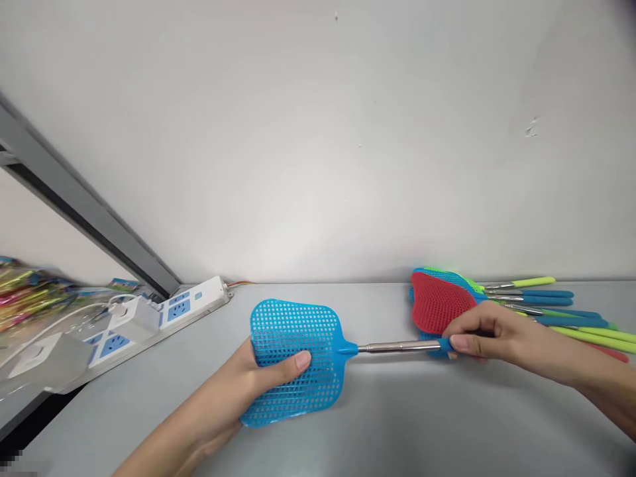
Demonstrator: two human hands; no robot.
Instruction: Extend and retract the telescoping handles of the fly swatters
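I hold a blue fly swatter (308, 338) level above the grey table (387, 424). My left hand (248, 387) grips its perforated square head from below, thumb pressed on top. My right hand (489, 338) is closed round the blue grip end of its metal telescopic rod, which runs between the two hands. Just behind my right hand lies a pile of fly swatters (442, 298), with a red head on top and blue and green handles fanning out to the right.
A white power strip (173, 308) with blue sockets and a plugged-in white adapter (134, 318) lies at the left. Colourful packaged items (24, 291) sit at the far left. A white wall stands close behind the table.
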